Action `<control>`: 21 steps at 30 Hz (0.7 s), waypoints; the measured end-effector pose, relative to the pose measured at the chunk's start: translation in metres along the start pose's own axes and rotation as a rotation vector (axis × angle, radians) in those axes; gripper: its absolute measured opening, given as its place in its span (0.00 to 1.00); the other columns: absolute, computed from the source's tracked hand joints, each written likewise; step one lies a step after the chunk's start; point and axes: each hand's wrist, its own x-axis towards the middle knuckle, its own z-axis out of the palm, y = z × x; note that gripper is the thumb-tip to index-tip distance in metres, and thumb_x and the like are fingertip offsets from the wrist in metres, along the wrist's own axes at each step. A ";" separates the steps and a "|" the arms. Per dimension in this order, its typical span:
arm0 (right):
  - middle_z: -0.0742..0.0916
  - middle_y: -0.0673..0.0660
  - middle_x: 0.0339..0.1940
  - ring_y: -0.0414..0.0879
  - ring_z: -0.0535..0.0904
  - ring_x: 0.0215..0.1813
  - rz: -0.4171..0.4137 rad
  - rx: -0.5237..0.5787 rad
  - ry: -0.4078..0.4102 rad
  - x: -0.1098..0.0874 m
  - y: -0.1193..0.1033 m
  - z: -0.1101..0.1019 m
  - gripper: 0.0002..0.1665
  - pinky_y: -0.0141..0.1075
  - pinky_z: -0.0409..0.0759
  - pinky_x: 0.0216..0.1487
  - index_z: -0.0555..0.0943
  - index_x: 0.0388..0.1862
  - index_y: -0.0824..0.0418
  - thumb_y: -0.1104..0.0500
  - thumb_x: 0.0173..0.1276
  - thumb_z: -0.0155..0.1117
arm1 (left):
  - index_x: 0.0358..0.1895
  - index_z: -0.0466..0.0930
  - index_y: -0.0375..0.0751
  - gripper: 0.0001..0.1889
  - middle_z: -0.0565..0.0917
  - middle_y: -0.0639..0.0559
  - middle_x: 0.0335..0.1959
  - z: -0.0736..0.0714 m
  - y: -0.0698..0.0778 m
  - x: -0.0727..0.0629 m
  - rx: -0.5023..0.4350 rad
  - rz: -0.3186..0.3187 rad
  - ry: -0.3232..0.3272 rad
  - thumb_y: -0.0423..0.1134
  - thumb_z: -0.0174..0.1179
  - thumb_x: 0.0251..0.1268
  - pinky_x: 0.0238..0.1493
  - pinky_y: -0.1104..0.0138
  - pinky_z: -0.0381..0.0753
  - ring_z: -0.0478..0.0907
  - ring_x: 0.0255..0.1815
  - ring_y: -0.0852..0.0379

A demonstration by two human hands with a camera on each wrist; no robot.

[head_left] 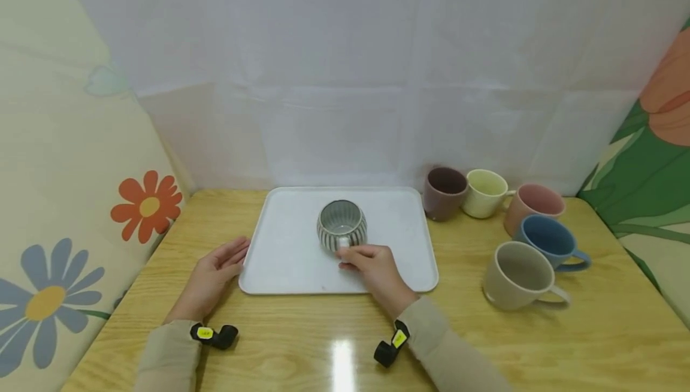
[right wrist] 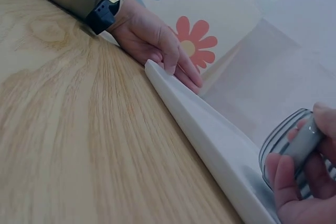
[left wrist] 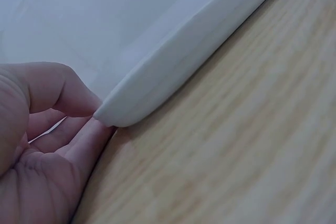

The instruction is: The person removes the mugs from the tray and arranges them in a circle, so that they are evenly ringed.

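A grey-striped, rounded mug stands on a white rectangular tray, its handle toward me. My right hand pinches that handle between thumb and fingers. At the tray's left front corner, my left hand holds the rim. The left wrist view shows the left thumb bent onto the edge, with fingers lower down on the outer side. Part of the mug's striped wall is hidden behind the right hand in the right wrist view.
Right of the tray stand several mugs: a dark purple one, a pale yellow one, a pink one, a blue one and a beige one. A white cloth hangs behind the wooden table.
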 end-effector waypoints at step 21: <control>0.90 0.58 0.37 0.48 0.86 0.37 -0.045 0.173 0.173 -0.033 -0.014 -0.036 0.07 0.36 0.86 0.46 0.87 0.41 0.75 0.72 0.70 0.64 | 0.80 0.51 0.31 0.31 0.59 0.34 0.78 0.000 0.002 0.002 0.025 -0.050 -0.015 0.27 0.48 0.78 0.58 0.83 0.69 0.66 0.72 0.65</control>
